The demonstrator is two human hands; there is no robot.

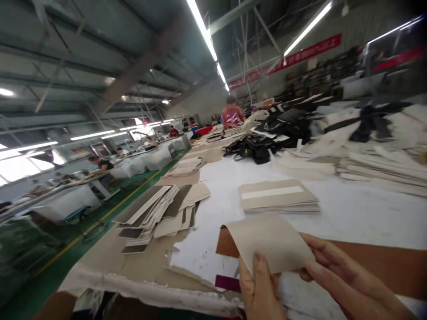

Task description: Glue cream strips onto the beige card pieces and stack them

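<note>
A beige fabric panel (271,244) is held up above the near table edge, slightly curved. My left hand (262,289) grips its lower left edge, thumb on the face and fingers behind. At the panel's right corner, my right hand (343,275) pinches it between thumb and fingers. Beneath the panel runs a brown strip (380,262) lying across the table. A neat stack of beige panels (278,195), the top one with a white band, sits just beyond. To the left lies a loose, fanned pile of beige and dark grey panels (163,213).
The worktable (213,226) is covered with white sheeting. Black pieces (256,146) and heaps of pale fabric strips (376,164) lie at the back right. A small maroon strip (227,283) is near the front edge. A person (231,113) stands at the far end; a green aisle (143,182) runs left.
</note>
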